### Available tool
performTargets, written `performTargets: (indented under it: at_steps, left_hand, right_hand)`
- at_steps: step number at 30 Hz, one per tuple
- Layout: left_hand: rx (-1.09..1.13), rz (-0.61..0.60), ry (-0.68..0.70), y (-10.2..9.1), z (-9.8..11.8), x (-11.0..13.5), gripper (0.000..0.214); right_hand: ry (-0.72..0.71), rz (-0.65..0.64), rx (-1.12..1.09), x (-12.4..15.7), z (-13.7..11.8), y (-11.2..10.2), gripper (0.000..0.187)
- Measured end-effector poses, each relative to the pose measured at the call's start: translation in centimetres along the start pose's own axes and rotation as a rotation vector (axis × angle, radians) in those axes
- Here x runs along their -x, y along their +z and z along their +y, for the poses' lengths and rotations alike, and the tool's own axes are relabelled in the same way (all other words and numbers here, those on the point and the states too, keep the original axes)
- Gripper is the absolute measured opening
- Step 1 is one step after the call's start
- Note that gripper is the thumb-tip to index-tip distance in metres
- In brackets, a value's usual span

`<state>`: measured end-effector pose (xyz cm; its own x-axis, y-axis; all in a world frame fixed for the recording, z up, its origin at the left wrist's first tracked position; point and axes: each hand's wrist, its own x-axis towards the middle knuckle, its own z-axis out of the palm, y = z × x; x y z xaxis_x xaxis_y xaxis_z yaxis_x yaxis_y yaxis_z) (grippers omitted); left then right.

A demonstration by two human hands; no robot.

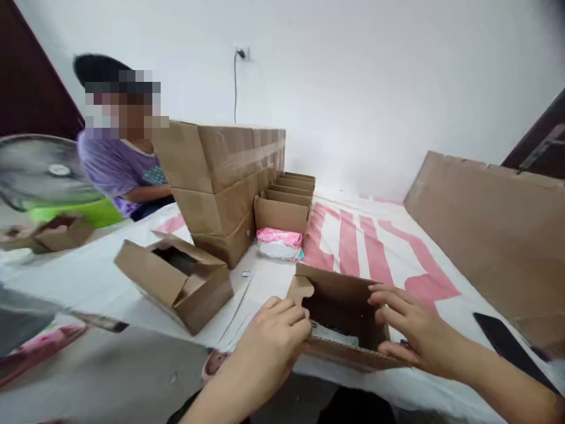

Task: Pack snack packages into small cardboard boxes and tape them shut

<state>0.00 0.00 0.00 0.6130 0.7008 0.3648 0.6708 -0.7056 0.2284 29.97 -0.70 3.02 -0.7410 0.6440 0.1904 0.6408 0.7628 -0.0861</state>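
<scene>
White walls close off the room, and a white sheet with pink stripes (353, 235) covers the surface I work over. My left hand (273, 338) and right hand (408, 330) both rest on a small open cardboard box (342, 303) at the near edge of the sheet. The left fingers (289, 312) curl over its left wall, just below a loose flap; the right fingers (388, 300) are spread along its right wall, thumb on the near rim. So both hands hold the box between them.

Beyond my left fingers lies another open box (176, 282), tipped on its side. Farther off stands a tall stack of taped cartons (220, 176), with a row of open boxes (286, 200) beside it and a pink-and-white packet (280, 242) in front. Right of my right fingers lies a dark phone (503, 338), and a large flat cardboard sheet (489, 224) stands beyond it. At far left sits a person in a purple shirt (117, 168), near a fan (39, 171).
</scene>
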Motion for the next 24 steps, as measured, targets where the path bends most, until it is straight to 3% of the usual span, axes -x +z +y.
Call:
performTargets:
  at_steps: [7, 11, 18, 24]
  left_hand:
    - [0.219, -0.033, 0.174, -1.0, 0.0, -0.3, 0.012]
    - [0.221, -0.068, 0.123, -2.0, 0.3, -0.2, 0.012]
    - [0.151, 0.000, 0.045, -2.5, 1.1, 1.5, 0.015]
    - [0.130, 0.040, 0.069, -1.8, 1.3, 1.7, 0.022]
  right_hand:
    - [0.079, -0.016, -0.089, 0.7, -0.8, -1.7, 0.008]
    - [0.083, -0.040, -0.064, 1.1, -1.4, -2.3, 0.008]
    - [0.140, -0.097, 0.132, 1.4, -2.3, -2.0, 0.023]
    - [0.156, -0.189, 0.388, -1.1, -4.1, -0.4, 0.029]
